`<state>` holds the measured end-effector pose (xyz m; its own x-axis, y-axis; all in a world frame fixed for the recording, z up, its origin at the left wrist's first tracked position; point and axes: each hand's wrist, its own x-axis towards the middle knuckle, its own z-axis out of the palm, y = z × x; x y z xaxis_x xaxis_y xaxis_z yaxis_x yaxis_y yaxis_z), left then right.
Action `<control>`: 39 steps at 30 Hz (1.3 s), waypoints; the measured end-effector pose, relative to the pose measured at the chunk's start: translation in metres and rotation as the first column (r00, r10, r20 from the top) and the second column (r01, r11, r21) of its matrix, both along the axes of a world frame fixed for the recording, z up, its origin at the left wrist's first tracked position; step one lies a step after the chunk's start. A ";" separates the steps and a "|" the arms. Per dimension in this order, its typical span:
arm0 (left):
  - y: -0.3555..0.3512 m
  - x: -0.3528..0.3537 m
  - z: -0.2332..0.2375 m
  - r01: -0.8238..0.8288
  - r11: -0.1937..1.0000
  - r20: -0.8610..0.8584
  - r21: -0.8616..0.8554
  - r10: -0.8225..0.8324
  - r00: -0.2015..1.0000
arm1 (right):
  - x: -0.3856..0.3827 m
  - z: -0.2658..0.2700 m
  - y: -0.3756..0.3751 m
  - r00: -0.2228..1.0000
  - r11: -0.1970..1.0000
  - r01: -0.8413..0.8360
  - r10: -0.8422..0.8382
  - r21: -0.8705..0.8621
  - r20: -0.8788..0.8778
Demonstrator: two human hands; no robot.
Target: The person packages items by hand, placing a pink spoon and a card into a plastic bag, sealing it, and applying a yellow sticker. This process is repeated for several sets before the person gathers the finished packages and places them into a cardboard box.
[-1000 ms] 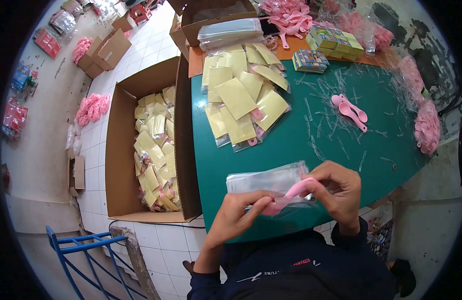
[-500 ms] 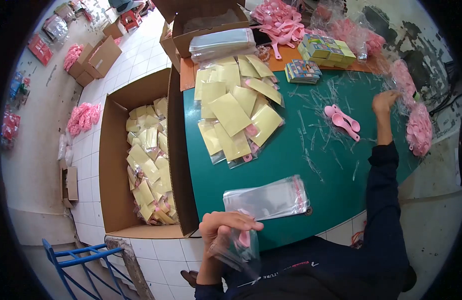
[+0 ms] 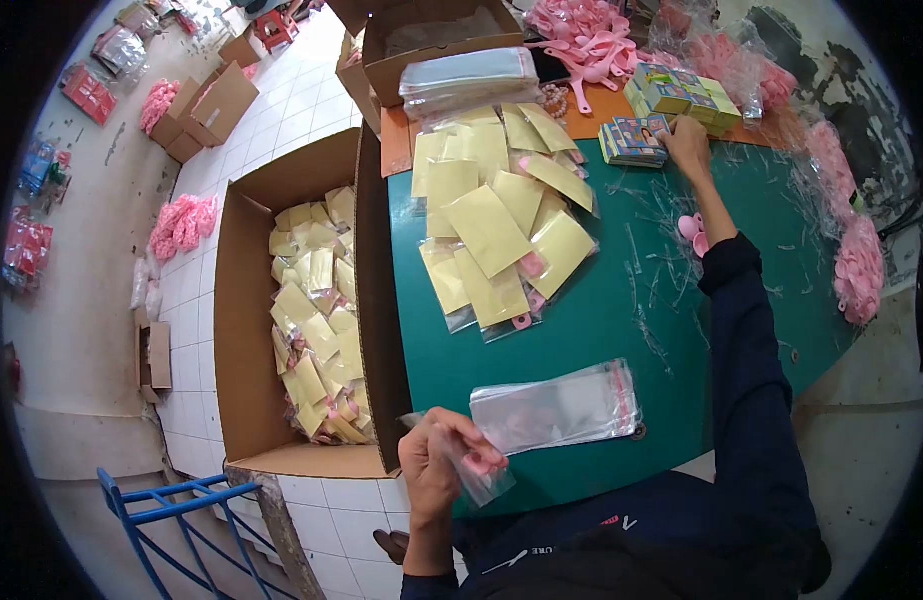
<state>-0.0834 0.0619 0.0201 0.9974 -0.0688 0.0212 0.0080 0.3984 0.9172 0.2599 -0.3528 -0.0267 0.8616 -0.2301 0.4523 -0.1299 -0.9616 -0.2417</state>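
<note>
Head view: my left hand point(image 3: 444, 462) pinches a clear bag point(image 3: 485, 482) with a pink spoon point(image 3: 474, 464) inside, just off the table's point(image 3: 602, 320) near edge, probably to keep the spoon in. My right hand point(image 3: 688, 142) touches the card stack point(image 3: 634, 140) at the table's far edge; I cannot tell whether it grips.

Bright even daylight, soft shadows, fisheye bending, dark corners

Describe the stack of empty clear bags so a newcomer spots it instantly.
On the green table, near edge, the stack of clear bags lies beside the left hand, which grips a small bag. Unlike the yellow-backed packets farther up, it is see-through and empty.
</note>
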 end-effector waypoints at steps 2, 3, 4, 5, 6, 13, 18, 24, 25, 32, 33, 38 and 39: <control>-0.004 0.004 -0.001 0.017 0.999 -0.060 -0.034 -0.019 0.998 | 0.002 -0.004 -0.002 1.000 1.000 0.009 -0.009 0.000 0.004; -0.005 0.006 -0.002 0.027 0.998 -0.088 -0.051 -0.031 0.996 | 0.002 -0.005 -0.004 1.000 1.000 0.014 -0.014 0.000 0.007; -0.005 0.008 0.000 0.072 0.988 -0.084 -0.137 -0.084 0.993 | 0.000 -0.003 -0.007 1.000 0.999 -0.008 0.009 0.046 -0.021; -0.005 0.009 0.000 0.109 0.991 -0.080 -0.076 -0.115 0.990 | -0.002 0.000 -0.010 0.998 0.995 -0.033 0.038 0.094 -0.047; -0.004 0.009 0.001 0.141 0.990 -0.077 -0.013 -0.142 0.987 | -0.002 0.004 -0.011 0.995 0.988 -0.060 0.071 0.142 -0.071; -0.007 0.024 0.013 0.276 0.942 -0.079 0.191 -0.265 0.961 | -0.099 0.073 0.025 0.935 0.964 -0.267 0.261 -0.006 0.241; -0.020 0.037 0.014 0.330 0.918 -0.101 0.220 -0.315 0.944 | -0.228 0.145 0.105 0.777 0.430 -0.339 0.629 0.837 -0.009; -0.027 0.035 0.015 0.336 0.916 -0.121 0.219 -0.316 0.941 | -0.297 0.149 0.135 0.661 0.454 -0.443 0.748 0.773 -0.060; -0.028 0.034 0.016 0.330 0.916 -0.119 0.229 -0.310 0.943 | -0.299 0.148 0.136 0.635 0.486 -0.521 0.770 0.701 -0.062; -0.030 0.030 0.018 0.319 0.908 -0.103 0.273 -0.302 0.948 | -0.314 0.152 0.139 0.762 0.483 -0.418 0.648 0.770 0.008; -0.030 0.030 0.021 0.320 0.902 -0.093 0.291 -0.306 0.947 | -0.314 0.151 0.141 0.723 0.516 -0.483 0.690 0.708 -0.010; -0.033 0.026 0.027 0.320 0.852 -0.086 0.415 -0.314 0.946 | -0.317 0.147 0.144 0.652 0.567 -0.575 0.753 0.591 -0.088; -0.033 0.026 0.028 0.319 0.820 -0.075 0.476 -0.324 0.943 | -0.318 0.148 0.143 0.659 0.572 -0.562 0.746 0.597 -0.094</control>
